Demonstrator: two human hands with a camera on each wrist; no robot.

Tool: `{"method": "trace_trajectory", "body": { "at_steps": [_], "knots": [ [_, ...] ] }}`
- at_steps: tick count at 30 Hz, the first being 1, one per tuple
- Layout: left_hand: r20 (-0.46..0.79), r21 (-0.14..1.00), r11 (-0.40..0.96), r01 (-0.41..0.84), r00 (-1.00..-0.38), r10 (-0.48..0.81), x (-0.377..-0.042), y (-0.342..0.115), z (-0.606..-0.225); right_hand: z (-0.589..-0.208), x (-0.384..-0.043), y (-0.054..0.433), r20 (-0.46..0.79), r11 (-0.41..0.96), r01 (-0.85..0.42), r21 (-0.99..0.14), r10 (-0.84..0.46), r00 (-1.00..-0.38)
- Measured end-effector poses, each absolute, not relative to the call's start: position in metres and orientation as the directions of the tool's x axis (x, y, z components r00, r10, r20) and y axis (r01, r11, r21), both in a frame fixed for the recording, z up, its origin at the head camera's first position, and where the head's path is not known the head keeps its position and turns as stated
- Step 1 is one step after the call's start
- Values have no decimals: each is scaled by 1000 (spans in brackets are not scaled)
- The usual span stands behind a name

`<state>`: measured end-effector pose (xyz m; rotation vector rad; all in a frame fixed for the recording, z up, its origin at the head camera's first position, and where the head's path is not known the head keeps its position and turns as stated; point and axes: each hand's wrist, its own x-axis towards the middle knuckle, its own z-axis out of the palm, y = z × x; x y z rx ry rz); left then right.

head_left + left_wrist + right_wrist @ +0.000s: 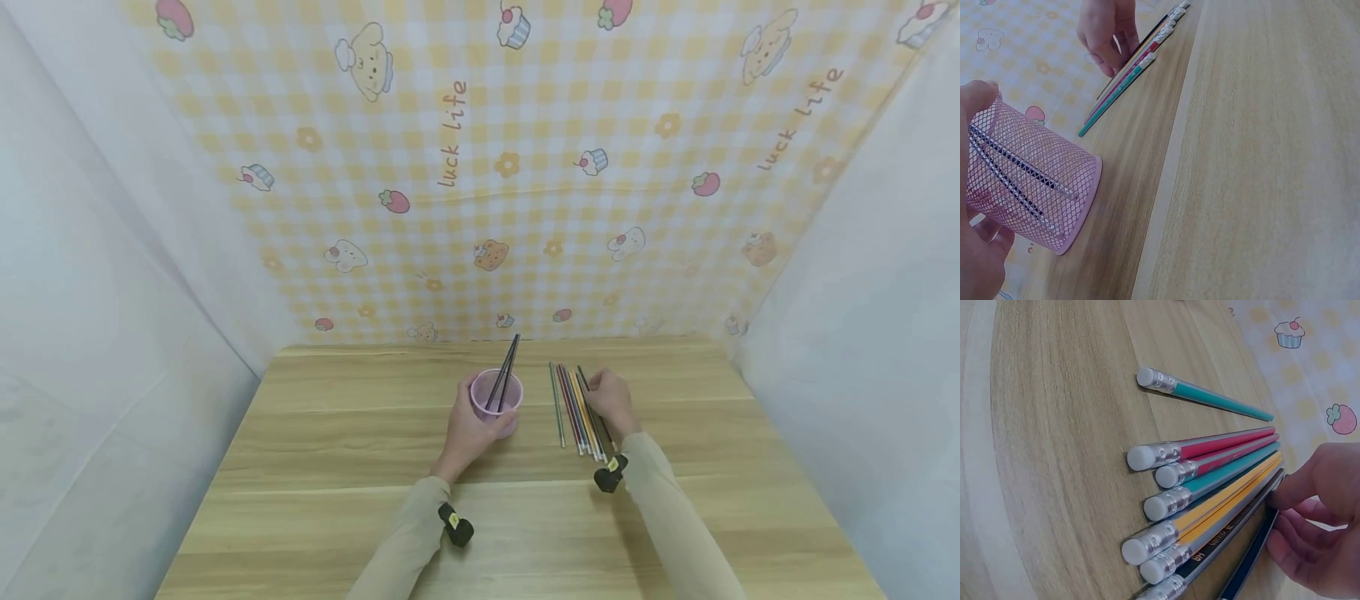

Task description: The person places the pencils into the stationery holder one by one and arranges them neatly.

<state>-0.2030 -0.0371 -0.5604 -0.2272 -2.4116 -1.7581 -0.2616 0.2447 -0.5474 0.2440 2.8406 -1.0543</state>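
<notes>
My left hand (467,433) grips a pink mesh pencil cup (1044,147) by its side, thumb near the rim. Two dark pencils (512,358) lean inside it, their eraser ends down at the base. To the right, my right hand (613,402) pinches the far part of a black pencil (1249,557) at the right end of a row on the table. Beside it lie another black pencil (1222,542), yellow pencils (1230,499), red pencils (1213,445) and a teal pencil (1186,501), white erasers toward me. One more teal pencil (1219,400) lies slightly apart on the left.
The wood-grain table (322,450) meets a yellow checked cloth (525,208) with cartoon prints at the back. White sheets (112,333) hang on both sides. A small black camera (456,525) is strapped to each wrist.
</notes>
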Motion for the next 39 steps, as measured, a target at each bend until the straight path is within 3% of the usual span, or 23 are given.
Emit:
{"method": "trace_trajectory", "body": {
  "at_steps": [12, 25, 39],
  "knots": [
    [215, 930, 298, 214, -976, 31, -204, -37, -561, -538, -262, 250, -187, 833, 192, -519, 109, -976],
    [226, 925, 306, 224, -974, 30, -204, -37, -562, -538, -257, 263, -207, 742, 234, -629, 130, -970],
    [225, 927, 302, 224, -974, 31, -206, -37, -564, -529, -257, 263, -51, 670, 155, -726, 172, -984]
  ]
}}
